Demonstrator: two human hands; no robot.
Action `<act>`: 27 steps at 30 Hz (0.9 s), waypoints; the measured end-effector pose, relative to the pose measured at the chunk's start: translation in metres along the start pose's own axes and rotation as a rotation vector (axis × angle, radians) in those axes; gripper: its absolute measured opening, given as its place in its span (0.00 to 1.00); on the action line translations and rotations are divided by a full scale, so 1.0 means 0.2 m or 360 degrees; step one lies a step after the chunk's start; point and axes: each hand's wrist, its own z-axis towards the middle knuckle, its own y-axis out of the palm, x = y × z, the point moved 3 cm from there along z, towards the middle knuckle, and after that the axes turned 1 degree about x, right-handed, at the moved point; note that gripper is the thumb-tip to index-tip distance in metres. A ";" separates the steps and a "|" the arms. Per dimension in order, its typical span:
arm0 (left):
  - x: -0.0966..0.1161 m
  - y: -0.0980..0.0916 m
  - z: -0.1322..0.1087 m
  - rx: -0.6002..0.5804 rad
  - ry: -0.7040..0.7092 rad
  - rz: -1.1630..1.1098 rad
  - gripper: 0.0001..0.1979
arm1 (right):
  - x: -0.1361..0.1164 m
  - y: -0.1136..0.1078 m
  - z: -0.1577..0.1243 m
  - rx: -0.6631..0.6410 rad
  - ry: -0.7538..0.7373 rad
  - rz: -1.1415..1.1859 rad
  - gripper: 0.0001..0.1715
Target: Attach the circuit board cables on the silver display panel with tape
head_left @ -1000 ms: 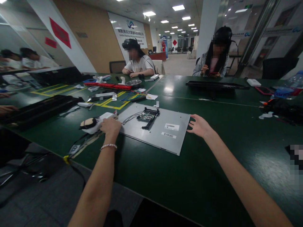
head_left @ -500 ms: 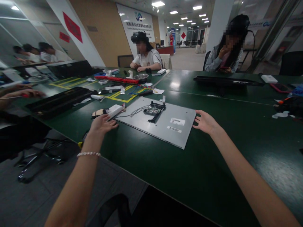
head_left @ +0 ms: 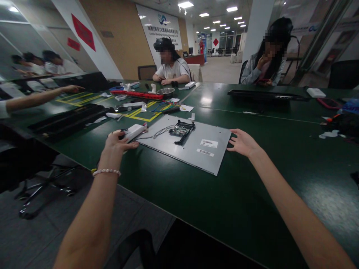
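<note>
A flat silver-grey display panel (head_left: 193,153) lies on the green table, carrying a small circuit board in a black frame (head_left: 183,130), thin grey cables (head_left: 162,131) and two white labels. At its right edge is my right hand (head_left: 244,142), fingers apart, fingertips at the panel's rim. My left hand (head_left: 117,145), wearing a beaded bracelet (head_left: 107,172), is open beside the panel's left corner. Its spread fingers lie around the near end of a white box-shaped device (head_left: 134,132); I cannot tell whether they touch it. A dark item behind is mostly hidden by this hand.
Long black housings (head_left: 70,117) lie at the left, where a co-worker's arm (head_left: 42,98) reaches across. Loose wires (head_left: 168,107), a red strip (head_left: 140,94) and a metal bowl (head_left: 166,91) are farther back. A black monitor (head_left: 266,95) lies beyond the panel; two people sit opposite.
My left hand has moved up slightly, its fingers now around the white device's near end. The right hand stays at the panel's edge. The co-worker's arm at left has reached farther across.
</note>
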 end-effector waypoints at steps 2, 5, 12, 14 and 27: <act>-0.04 0.01 0.00 -0.0099 -0.0327 -0.0140 0.15 | 0.00 -0.01 0.01 -0.0020 -0.0001 0.0005 0.19; -0.07 0.03 0.01 -0.0159 -0.0567 -0.0260 0.19 | 0.01 -0.01 0.01 -0.0030 0.0003 -0.0012 0.19; -0.11 0.08 0.06 -0.0170 -0.0615 -0.0366 0.24 | 0.00 -0.03 0.00 -0.0049 -0.0005 0.0006 0.28; -0.12 0.08 0.06 -0.0193 -0.0613 -0.0390 0.23 | 0.00 -0.04 0.01 -0.0064 0.0003 0.0015 0.30; -0.05 0.26 -0.25 -0.0007 -0.0122 -0.0035 0.22 | -0.02 -0.03 0.00 -0.0073 0.0003 -0.0007 0.24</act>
